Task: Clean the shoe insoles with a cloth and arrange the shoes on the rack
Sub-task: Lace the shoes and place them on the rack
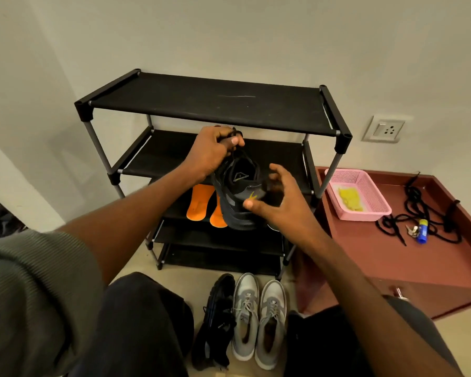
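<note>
A dark grey shoe [238, 195] with a yellow logo hangs in front of the black shoe rack [210, 104]. My left hand [214, 149] pinches its black lace and holds the shoe up by it. My right hand [279, 198] is at the shoe's right side with fingers spread and loosely curved, thumb touching the upper. Two orange insoles [201, 202] stand on a lower shelf behind the shoe. On the floor in front of the rack lie a black shoe [215, 319] and a pair of grey shoes [259, 319]. A yellow cloth [350, 198] lies in a pink basket [365, 213].
A reddish-brown low cabinet [392, 257] stands right of the rack, carrying the basket, loose black laces [419, 213], keys and a small blue tube [422, 231]. A wall socket [384, 129] is above it. My knees flank the shoes on the floor.
</note>
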